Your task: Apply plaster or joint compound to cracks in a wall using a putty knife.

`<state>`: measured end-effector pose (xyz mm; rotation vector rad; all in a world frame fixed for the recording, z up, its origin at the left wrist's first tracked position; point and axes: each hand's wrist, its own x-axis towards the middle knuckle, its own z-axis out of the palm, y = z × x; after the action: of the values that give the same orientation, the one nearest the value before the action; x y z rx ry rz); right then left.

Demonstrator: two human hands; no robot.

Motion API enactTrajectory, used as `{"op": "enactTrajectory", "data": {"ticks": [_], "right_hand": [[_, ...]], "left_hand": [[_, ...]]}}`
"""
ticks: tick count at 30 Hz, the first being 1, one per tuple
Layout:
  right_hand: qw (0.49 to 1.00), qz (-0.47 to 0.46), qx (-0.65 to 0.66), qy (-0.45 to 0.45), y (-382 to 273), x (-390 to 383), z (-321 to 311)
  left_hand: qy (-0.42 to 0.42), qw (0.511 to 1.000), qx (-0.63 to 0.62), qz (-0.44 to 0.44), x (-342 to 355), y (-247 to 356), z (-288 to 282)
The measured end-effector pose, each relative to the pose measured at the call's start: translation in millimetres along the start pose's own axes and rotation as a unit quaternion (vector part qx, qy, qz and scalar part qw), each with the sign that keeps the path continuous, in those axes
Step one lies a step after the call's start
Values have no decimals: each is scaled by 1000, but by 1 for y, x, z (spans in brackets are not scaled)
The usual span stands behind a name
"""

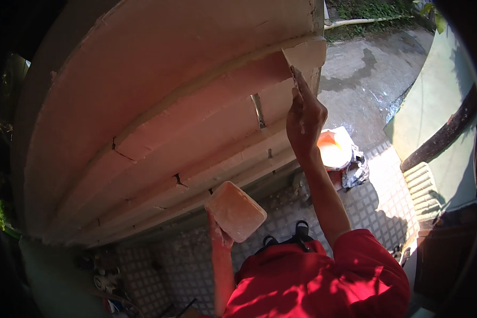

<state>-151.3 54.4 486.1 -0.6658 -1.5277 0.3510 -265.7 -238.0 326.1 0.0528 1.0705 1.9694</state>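
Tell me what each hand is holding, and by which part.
The right hand grips a slim tool by its lower end. The left hand holds a pale, rounded-square piece by its lower-left side, as pictured.

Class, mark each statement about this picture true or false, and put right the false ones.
1. The right hand holds a tool up at the pale ledge. True.
2. The left hand is empty. False: it holds a pale, round-cornered object.
3. The person's shirt is red. True.
4. The bucket is on the left side of the picture. False: it is right of centre, beside the right forearm.
5. The tiled floor is plain, with no pattern. False: it has a grid of small squares.
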Motion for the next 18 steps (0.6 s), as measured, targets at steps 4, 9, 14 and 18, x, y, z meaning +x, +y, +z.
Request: {"op": "enactTrajectory", "data": {"ticks": [4, 9, 14, 18], "right_hand": [[997, -14, 44, -66, -44, -30, 22], [993, -29, 85, -75, -61, -49, 31], [998, 34, 44, 25, -37, -9, 13], [1000, -9, 14, 18, -59, -33, 40]], "left_hand": [[-2, 1000, -23, -21, -2, 0, -4], [-29, 999, -18, -30, 1, 10, -7], [-35, 999, -17, -31, 0, 19, -23], [-42, 999, -24, -25, 1, 20, -28]]}}
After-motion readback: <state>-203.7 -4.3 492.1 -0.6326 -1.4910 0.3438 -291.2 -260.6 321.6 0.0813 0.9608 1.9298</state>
